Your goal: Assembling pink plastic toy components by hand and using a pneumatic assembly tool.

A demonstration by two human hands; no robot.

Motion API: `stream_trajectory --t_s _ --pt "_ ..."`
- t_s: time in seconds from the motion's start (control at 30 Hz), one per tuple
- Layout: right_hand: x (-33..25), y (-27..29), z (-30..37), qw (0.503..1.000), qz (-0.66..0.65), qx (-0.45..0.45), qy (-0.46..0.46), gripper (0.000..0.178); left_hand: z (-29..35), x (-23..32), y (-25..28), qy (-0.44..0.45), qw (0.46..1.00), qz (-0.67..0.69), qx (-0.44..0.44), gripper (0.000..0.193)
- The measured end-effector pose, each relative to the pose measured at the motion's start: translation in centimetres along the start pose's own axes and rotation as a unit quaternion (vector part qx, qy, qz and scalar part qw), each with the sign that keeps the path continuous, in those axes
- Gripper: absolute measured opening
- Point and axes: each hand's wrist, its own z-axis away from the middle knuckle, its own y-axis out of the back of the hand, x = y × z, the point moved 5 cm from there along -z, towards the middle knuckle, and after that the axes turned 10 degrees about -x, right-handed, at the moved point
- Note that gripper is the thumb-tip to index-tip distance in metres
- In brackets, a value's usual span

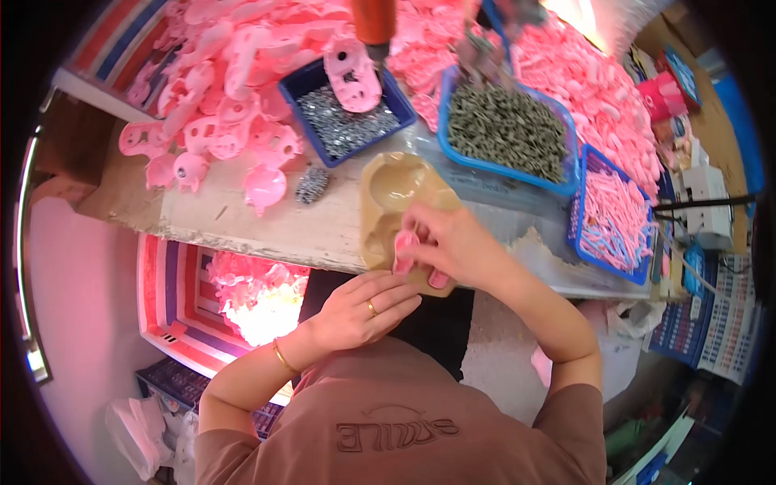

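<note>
My right hand (454,242) is closed in a pinch on a small pink plastic part (404,247), just above the near half of a tan moulded tray (446,196). Another small pink piece (439,280) shows at the tray's near edge, under my right hand. My left hand (365,309) lies with its fingers stretched out and close together at the tray's near left corner. Its fingertips are close to the pink part, and I cannot tell whether they touch. The left thumb is hidden. In the tray's far half, a rounded hollow (398,182) shows.
A dark blue bin of screws (343,121) holds a pink shell (353,77) on top. An orange-handled driver (373,23) hangs above. Right of it stand a blue tub of grey-green parts (505,129) and a basket of pink sticks (613,214). Pink shells (234,121) pile up left.
</note>
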Motion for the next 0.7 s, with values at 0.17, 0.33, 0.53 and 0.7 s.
stream_trajectory --t_s 0.17,0.33,0.53,0.7 --pt "-0.3 -0.9 -0.5 0.969 0.223 0.077 0.077 0.033 3.0 -4.9 3.3 0.108 0.988 -0.034 0.110 0.037" --pt "-1.7 -0.1 0.0 0.977 0.199 0.071 -0.022 0.033 4.4 -14.4 9.7 0.338 0.903 -0.138 0.226 0.028" --pt "-2.2 -1.4 -0.4 0.971 0.211 0.066 0.094 0.024 1.3 -23.1 13.3 0.294 0.927 -0.149 0.181 0.032" --pt "-0.5 -1.4 0.1 0.977 0.157 0.106 0.096 0.019 1.8 -23.1 16.2 0.326 0.899 -0.055 0.286 0.036"
